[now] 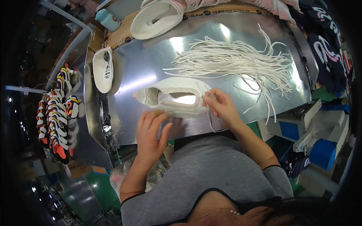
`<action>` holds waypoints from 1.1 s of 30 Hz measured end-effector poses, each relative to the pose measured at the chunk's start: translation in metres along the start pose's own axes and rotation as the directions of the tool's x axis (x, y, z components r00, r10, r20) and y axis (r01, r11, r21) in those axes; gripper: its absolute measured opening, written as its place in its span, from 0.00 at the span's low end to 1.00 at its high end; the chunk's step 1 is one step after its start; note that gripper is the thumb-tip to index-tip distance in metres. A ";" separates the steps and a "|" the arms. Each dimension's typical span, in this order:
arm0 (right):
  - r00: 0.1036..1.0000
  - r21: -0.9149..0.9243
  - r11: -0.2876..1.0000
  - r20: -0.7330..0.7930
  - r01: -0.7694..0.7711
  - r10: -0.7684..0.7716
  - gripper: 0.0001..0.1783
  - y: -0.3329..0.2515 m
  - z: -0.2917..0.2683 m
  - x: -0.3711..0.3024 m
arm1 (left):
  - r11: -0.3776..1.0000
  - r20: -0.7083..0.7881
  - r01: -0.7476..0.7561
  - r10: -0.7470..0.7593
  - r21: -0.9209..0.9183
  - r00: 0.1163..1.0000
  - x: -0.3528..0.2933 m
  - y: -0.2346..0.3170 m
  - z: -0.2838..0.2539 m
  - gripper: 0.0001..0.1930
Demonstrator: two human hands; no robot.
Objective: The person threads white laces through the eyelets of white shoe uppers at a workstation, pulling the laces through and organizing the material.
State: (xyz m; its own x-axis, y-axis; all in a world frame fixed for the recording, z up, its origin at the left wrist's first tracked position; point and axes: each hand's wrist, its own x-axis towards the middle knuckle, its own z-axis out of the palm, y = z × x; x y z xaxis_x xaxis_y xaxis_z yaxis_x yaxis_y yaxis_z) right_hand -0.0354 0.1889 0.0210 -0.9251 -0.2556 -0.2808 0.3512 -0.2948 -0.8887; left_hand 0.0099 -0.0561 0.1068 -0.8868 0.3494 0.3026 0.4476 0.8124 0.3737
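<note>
A white shoe upper [175, 113] lies flat on the metal table in front of me, its heel to the left and its toe to the right. Beside its near edge, my left hand [151, 130] is slightly blurred, with thumb and fingers apart and nothing held. At the toe end, my right hand [221, 106] pinches a thin white shoelace [209, 119], whose tail hangs toward the table's near edge. How far the lace passes through the upper is hidden by the fingers. Beyond the right hand spreads a loose pile of white shoelaces [230, 58].
A laced white shoe upper [102, 71] stands at the table's left edge. Stacked white uppers [156, 20] line the far edge near a blue bottle [108, 20]. Rows of colourful shoe parts [56, 116] lie left; dark printed pieces [326, 49] and a blue-and-white machine [322, 147] are right.
</note>
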 end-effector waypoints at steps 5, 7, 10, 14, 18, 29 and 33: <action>0.999 0.007 1.000 -0.045 -0.012 0.012 0.07 0.010 0.010 0.020 | 0.934 0.520 0.357 -0.298 -0.015 0.801 0.059 -0.035 0.032 0.20; 1.000 -0.027 1.000 -0.027 -0.011 0.010 0.07 0.011 0.016 0.020 | 0.663 0.841 0.723 -0.268 -0.192 0.469 0.068 -0.075 0.046 0.37; 0.997 -0.066 0.998 -0.070 0.016 -0.021 0.07 0.012 0.015 0.023 | 0.044 0.977 0.977 -0.027 -0.211 0.212 0.080 -0.075 0.060 0.43; 0.974 -0.143 0.977 -0.146 0.156 -0.176 0.07 0.017 0.018 0.026 | -0.191 0.852 0.847 0.078 -0.496 0.517 0.054 -0.062 0.083 0.43; 0.967 -0.090 0.975 -0.135 0.204 -0.215 0.06 0.006 0.019 0.017 | -0.370 0.761 0.692 -0.070 -0.620 0.645 0.048 -0.028 0.092 0.34; 0.980 -0.167 0.971 -0.065 0.173 -0.186 0.06 0.010 0.025 -0.007 | -0.027 0.430 0.470 -0.455 -0.882 0.780 0.033 0.003 0.091 0.13; 0.941 -0.464 0.844 -0.060 0.270 -0.334 0.08 -0.005 0.030 -0.020 | 0.091 0.338 0.436 -0.498 -0.895 0.798 0.031 0.000 0.095 0.09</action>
State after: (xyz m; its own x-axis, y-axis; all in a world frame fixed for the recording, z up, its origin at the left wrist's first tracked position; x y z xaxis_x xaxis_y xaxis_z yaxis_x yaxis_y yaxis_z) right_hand -0.0146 0.1681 0.0414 -0.9962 -0.0865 0.0107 -0.0202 0.1099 -0.9937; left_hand -0.0283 -0.0010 0.0329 -0.9700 0.0322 -0.2410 -0.2427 -0.1919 0.9509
